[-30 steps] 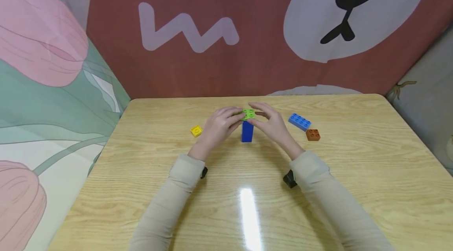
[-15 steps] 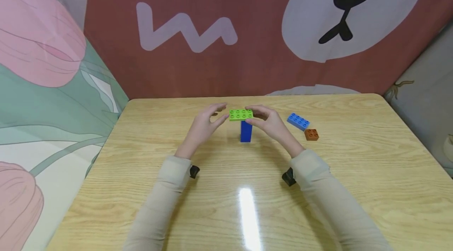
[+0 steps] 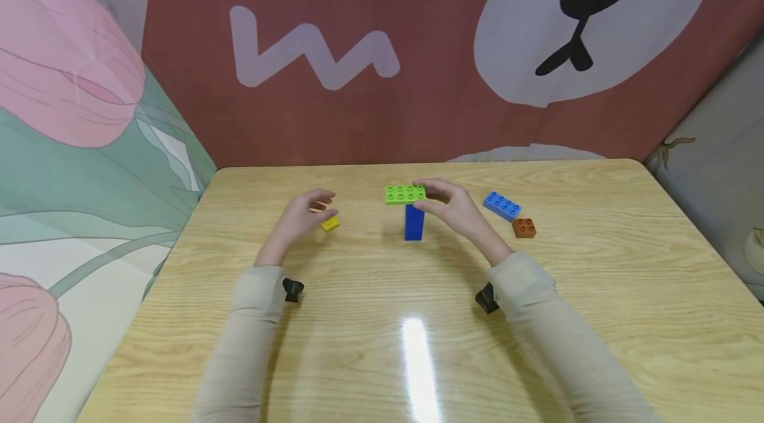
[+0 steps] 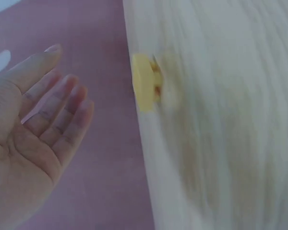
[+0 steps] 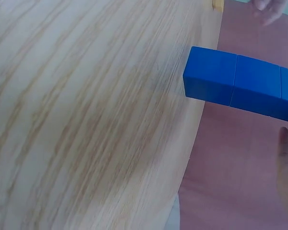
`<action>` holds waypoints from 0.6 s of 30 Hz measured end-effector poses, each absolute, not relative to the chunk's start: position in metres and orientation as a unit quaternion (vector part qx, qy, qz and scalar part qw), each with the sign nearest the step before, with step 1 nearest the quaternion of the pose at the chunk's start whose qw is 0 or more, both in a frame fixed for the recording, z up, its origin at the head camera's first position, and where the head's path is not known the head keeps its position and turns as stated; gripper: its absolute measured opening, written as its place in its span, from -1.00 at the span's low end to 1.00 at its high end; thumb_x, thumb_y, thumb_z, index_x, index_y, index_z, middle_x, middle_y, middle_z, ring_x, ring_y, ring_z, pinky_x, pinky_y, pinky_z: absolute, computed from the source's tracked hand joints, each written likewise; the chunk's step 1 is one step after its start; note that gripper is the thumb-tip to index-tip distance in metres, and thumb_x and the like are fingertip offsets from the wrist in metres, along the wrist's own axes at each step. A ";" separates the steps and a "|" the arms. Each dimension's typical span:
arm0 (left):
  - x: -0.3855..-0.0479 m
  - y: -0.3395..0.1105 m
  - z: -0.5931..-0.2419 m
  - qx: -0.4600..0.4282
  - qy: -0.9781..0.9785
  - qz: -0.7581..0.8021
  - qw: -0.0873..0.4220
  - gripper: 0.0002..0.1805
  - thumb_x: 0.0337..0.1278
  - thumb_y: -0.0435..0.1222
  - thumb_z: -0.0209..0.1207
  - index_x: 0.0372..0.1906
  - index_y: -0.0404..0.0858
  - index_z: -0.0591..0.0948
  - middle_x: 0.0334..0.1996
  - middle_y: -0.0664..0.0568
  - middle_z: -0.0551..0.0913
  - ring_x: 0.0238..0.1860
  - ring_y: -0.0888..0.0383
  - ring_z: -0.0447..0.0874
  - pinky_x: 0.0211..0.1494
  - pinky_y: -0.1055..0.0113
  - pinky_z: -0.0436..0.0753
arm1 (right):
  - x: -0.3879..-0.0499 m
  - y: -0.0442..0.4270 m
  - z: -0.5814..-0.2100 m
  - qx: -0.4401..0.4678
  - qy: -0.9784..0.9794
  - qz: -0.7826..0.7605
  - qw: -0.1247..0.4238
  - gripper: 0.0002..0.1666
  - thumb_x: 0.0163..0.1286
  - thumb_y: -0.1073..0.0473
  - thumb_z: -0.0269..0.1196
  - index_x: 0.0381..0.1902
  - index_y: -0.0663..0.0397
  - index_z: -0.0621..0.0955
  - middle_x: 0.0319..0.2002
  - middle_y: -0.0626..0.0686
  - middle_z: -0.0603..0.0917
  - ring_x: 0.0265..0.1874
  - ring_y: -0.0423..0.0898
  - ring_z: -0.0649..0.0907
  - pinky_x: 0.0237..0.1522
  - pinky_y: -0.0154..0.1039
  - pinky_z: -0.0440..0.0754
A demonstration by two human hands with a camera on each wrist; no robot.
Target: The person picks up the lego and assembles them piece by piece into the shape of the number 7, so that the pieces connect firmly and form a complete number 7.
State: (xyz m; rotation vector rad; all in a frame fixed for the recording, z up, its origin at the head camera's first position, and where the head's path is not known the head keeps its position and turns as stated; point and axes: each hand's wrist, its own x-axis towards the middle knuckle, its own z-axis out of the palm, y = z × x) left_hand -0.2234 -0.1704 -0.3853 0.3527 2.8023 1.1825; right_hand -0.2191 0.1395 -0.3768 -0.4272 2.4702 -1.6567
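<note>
Wood-grain table [image 3: 358, 330], red-brown animal-print backdrop [image 3: 430, 91]. Right hand [image 3: 452, 211] pinches near end of lime-green eight-stud brick [image 3: 402, 195], laid across upright dark-blue brick column [image 3: 413, 225]. Left hand [image 3: 300, 215], loose-fingered, holding nothing, hovers beside yellow brick [image 3: 331, 224]. Right of right hand: blue eight-stud brick [image 3: 501, 206], brown four-stud brick [image 3: 524, 229]. Probably best: light grip, pressure straight over column; overhang toward left hand likely tips easily.

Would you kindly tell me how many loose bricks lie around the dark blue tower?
3: the yellow brick near the left hand, and the light blue brick and brown brick right of the right hand. Others may be hidden.
</note>
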 end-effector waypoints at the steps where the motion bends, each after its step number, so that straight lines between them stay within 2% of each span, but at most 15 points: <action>1: -0.224 -0.173 -0.386 0.111 0.915 0.386 0.043 -0.51 0.25 -0.29 0.18 0.25 -0.36 0.46 0.15 -0.28 0.55 0.13 -0.20 0.56 0.19 -0.01 0.57 | -0.219 0.140 -0.377 -0.142 0.820 -0.550 0.068 -0.47 0.34 0.09 0.25 0.25 0.00 0.49 0.23 0.09 0.51 0.24 0.08 0.49 0.20 0.02 0.56; 18: -0.229 -0.186 -0.405 0.074 0.927 0.345 0.128 -0.33 0.14 -0.25 0.28 0.33 -0.37 0.35 0.21 -0.35 0.46 0.19 -0.24 0.47 0.21 -0.01 0.55 | -0.219 0.139 -0.376 -0.152 0.816 -0.555 0.060 -0.49 0.35 0.14 0.24 0.25 0.04 0.49 0.23 0.13 0.50 0.20 0.10 0.51 0.25 0.01 0.52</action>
